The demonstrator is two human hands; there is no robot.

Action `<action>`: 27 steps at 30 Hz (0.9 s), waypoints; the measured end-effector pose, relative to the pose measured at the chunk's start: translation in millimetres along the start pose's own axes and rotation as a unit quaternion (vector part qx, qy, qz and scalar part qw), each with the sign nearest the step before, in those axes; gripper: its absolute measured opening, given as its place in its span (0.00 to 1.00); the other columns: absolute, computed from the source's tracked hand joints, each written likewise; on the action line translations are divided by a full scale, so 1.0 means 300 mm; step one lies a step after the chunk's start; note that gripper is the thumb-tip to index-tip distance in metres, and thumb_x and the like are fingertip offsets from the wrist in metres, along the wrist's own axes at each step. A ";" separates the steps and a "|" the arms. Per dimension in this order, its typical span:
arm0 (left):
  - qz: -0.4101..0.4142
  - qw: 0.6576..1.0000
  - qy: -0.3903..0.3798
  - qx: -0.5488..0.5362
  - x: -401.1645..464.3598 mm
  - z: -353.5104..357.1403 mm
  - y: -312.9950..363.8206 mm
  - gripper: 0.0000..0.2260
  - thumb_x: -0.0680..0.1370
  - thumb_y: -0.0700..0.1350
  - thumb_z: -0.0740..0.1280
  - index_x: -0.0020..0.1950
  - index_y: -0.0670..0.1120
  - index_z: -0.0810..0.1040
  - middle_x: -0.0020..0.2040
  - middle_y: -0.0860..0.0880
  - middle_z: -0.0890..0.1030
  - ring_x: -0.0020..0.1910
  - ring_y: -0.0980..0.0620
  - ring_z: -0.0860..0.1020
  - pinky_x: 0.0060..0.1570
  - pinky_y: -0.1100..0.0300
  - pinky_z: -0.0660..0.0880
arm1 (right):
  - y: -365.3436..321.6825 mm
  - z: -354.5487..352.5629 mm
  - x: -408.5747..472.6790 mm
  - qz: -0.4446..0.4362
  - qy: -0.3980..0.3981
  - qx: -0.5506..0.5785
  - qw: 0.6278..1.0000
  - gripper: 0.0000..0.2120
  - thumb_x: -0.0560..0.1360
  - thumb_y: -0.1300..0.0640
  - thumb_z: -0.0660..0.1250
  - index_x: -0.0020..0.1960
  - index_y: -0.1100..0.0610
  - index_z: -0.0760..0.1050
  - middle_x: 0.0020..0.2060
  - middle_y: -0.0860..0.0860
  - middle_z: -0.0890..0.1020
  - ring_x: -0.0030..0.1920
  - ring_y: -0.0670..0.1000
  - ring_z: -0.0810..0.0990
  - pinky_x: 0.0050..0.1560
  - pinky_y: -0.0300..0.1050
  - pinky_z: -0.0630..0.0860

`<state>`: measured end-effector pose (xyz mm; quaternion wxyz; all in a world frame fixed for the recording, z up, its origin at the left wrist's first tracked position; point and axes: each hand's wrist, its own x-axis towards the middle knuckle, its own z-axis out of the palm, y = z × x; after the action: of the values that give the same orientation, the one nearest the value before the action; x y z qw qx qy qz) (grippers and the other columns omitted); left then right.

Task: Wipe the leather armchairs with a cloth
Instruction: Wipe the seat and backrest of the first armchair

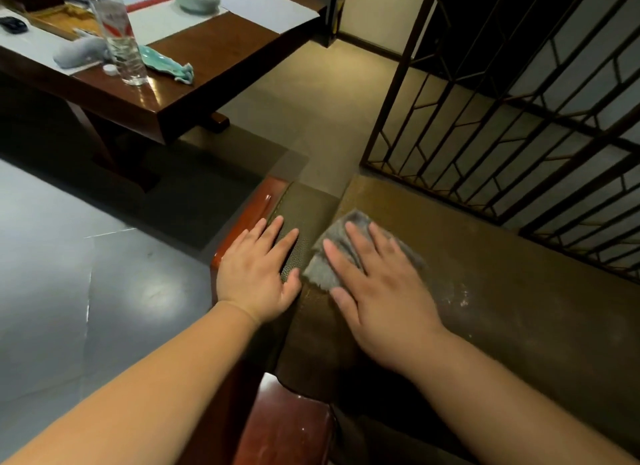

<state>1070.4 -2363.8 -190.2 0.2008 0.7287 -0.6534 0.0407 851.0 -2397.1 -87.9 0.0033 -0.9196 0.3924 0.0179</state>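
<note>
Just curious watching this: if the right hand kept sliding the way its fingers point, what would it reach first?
Probably the far end of the armchair's leather seat, past the grey cloth under the right hand; beyond that edge, only floor shows. Depth is hard to judge.

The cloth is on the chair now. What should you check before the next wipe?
1. Gray cloth lies flat under right hand: ok.
2. Left hand steadies the armrest: ok.
3. Fingers straight, pressing down: ok.
4. Seat leather clean: not ok, pale specks remain.
5. Cloth damp enough: cannot tell.
</note>
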 end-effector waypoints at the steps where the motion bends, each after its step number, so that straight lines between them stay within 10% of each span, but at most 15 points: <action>1: -0.002 1.000 0.003 0.002 0.003 0.002 -0.003 0.30 0.77 0.60 0.60 0.76 0.49 0.77 0.77 0.43 0.74 0.77 0.39 0.71 0.73 0.41 0.70 | -0.007 0.004 -0.014 0.002 -0.003 0.001 1.000 0.30 0.83 0.37 0.47 0.84 0.42 0.53 0.84 0.52 0.53 0.84 0.59 0.49 0.82 0.59 0.50; 8: -0.011 1.000 0.008 -0.003 -0.004 0.002 -0.005 0.29 0.77 0.59 0.61 0.76 0.49 0.77 0.77 0.43 0.74 0.76 0.39 0.72 0.74 0.41 0.70 | 0.250 -0.075 0.381 0.129 -0.080 0.060 0.987 0.29 0.85 0.35 0.45 0.84 0.40 0.47 0.85 0.51 0.50 0.84 0.57 0.48 0.83 0.56 0.46; 15: -0.002 1.000 0.017 -0.001 -0.004 -0.005 -0.001 0.30 0.77 0.59 0.60 0.75 0.49 0.77 0.76 0.42 0.75 0.76 0.38 0.72 0.72 0.39 0.72 | 0.010 0.004 -0.093 0.017 -0.021 0.000 1.000 0.31 0.83 0.35 0.44 0.84 0.41 0.47 0.84 0.49 0.46 0.84 0.57 0.43 0.81 0.57 0.44; 23: -0.014 1.000 0.013 -0.006 -0.009 -0.007 0.002 0.29 0.76 0.59 0.61 0.74 0.48 0.78 0.76 0.43 0.75 0.76 0.38 0.72 0.73 0.42 0.70 | 0.288 -0.080 0.189 0.167 -0.083 0.043 0.981 0.28 0.86 0.39 0.43 0.85 0.43 0.43 0.85 0.51 0.43 0.84 0.58 0.43 0.81 0.54 0.41; 27: -0.010 1.000 0.023 -0.004 -0.007 -0.010 -0.011 0.29 0.76 0.58 0.61 0.74 0.47 0.78 0.76 0.42 0.75 0.75 0.38 0.72 0.73 0.43 0.69 | 0.089 -0.002 -0.073 0.067 -0.023 -0.015 0.997 0.30 0.84 0.39 0.45 0.85 0.44 0.47 0.85 0.53 0.48 0.84 0.60 0.46 0.81 0.55 0.41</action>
<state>1073.7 -2360.5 -188.9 0.2191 0.7332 -0.6416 0.0527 816.6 -2399.9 -86.4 -0.0032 -0.8906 0.4525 0.0451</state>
